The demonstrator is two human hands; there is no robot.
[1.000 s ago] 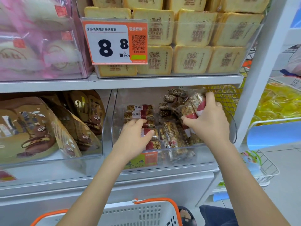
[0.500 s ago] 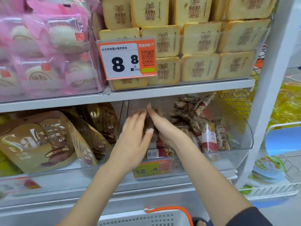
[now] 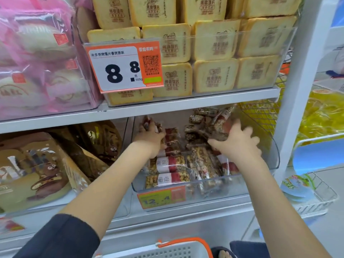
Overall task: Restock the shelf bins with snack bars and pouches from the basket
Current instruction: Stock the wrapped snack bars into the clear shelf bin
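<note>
snack bars (image 3: 168,163) above "12.4" tag (image 3: 161,197)

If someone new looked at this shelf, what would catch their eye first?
Probably the orange price tag reading 8.8, clipped before the stacked toast slices on the upper shelf. Below it, the left hand and right hand both grip snack bars inside the clear bin.

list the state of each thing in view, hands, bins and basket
left hand: inside the snack bar bin, gripping bars at its back left
right hand: gripping a bunch of bars over the bin's right side
snack bar bin: partly filled, bars in rows
toast bin: stacked full
basket: below, contents hidden
</note>
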